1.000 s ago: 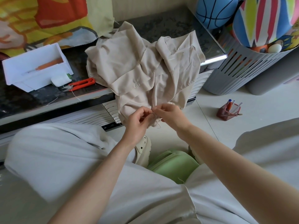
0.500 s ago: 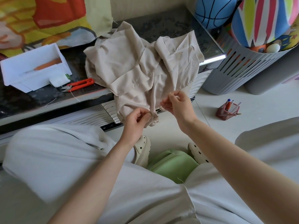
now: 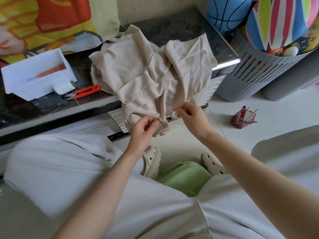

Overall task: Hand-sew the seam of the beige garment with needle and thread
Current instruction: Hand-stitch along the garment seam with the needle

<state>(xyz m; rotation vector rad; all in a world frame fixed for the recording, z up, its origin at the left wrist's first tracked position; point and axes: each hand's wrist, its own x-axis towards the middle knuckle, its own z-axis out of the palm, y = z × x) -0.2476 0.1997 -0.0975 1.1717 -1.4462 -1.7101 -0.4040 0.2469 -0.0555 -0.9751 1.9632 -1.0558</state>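
The beige garment lies crumpled on the dark table and hangs over its front edge. My left hand pinches a small bunch of the garment's hanging lower edge between thumb and fingers. My right hand is a little to the right and higher, its thumb and forefinger pinched together as on a needle. The needle and the thread are too thin to make out.
Orange thread snips and a white spool lie beside a white box on the dark table. A grey slotted basket of balls stands at right. A red pen holder sits on the floor.
My right hand has drawn away from my left hand, up and to the right, and then dropped slightly back. My left hand has kept its pinch on the garment's edge.
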